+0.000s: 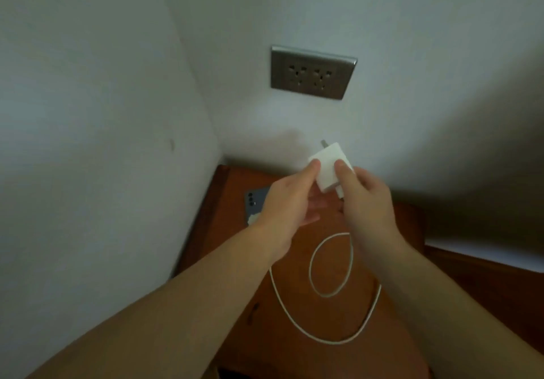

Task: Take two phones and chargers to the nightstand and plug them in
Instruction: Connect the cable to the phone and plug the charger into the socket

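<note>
Both my hands hold a white charger block [328,163] above the wooden nightstand [232,199], its metal prongs pointing up toward the wall. My left hand [287,202] pinches the block's left corner and my right hand [365,199] grips its right side. A white cable [329,293] hangs from the block and lies in loops on the nightstand top. A blue-grey phone [253,202] lies face down at the nightstand's back left, mostly hidden behind my left hand. A grey double wall socket [312,72] sits on the wall above, with nothing plugged in.
The nightstand stands in a corner between two white walls. Something small and white [253,218] lies by the phone's lower edge. To the right is a white sheet edge [482,249] over a wooden frame.
</note>
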Action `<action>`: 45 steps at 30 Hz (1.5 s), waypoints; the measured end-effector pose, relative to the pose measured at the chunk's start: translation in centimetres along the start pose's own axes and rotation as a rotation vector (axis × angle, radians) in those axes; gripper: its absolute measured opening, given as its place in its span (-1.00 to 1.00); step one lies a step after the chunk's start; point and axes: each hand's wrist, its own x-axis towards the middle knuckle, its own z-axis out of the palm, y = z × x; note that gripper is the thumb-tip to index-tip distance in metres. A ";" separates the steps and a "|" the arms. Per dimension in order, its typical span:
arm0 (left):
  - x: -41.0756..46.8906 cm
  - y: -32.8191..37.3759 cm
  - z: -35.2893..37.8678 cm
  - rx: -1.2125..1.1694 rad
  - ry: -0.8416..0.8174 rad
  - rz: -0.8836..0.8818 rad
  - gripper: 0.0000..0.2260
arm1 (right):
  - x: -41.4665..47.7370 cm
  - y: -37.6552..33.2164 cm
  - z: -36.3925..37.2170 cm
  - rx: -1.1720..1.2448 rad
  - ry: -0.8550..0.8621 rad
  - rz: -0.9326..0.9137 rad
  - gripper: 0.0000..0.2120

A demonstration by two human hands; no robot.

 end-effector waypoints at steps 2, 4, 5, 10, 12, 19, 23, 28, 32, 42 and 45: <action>-1.2 0.9 0.4 -0.094 -0.033 -0.014 -0.76 | -0.9 -0.4 0.5 -0.094 0.023 -0.170 -0.89; -1.7 1.6 0.4 -0.116 -0.022 -0.011 -0.70 | -1.7 -0.1 1.1 -0.116 -0.020 -0.205 -0.81; -1.9 1.8 0.4 -0.106 -0.005 -0.001 -0.66 | -1.9 0.1 1.3 -0.096 -0.059 -0.195 -0.76; -2.1 2.1 -0.7 -0.088 0.081 0.036 -0.67 | -2.2 0.3 1.6 0.146 -0.191 -0.034 -0.82; -1.8 2.6 -1.2 -0.052 0.061 0.021 -0.63 | -1.7 -0.1 1.9 0.197 -0.236 0.087 -0.85; 1.4 6.4 -2.5 0.119 -0.053 0.022 -0.47 | 0.8 -3.4 3.4 0.234 -0.308 0.152 -0.55; 3.0 7.0 -2.1 0.084 -0.126 0.028 -0.58 | 2.6 -4.3 3.8 0.241 -0.210 0.204 -0.68; 4.8 7.1 -1.6 0.066 -0.138 0.036 -0.61 | 4.1 -4.7 4.0 0.238 -0.130 0.215 -0.66; 5.4 6.7 -2.0 0.095 -0.125 0.060 -0.63 | 4.4 -4.4 4.4 0.229 -0.147 0.218 -0.64; 6.0 6.4 -3.6 -0.008 0.023 0.184 -0.67 | 4.9 -4.7 7.3 0.247 -0.221 0.196 -0.62; 6.0 6.6 -3.9 0.002 0.011 0.181 -0.64 | 4.8 -4.8 7.6 0.250 -0.205 0.185 -0.61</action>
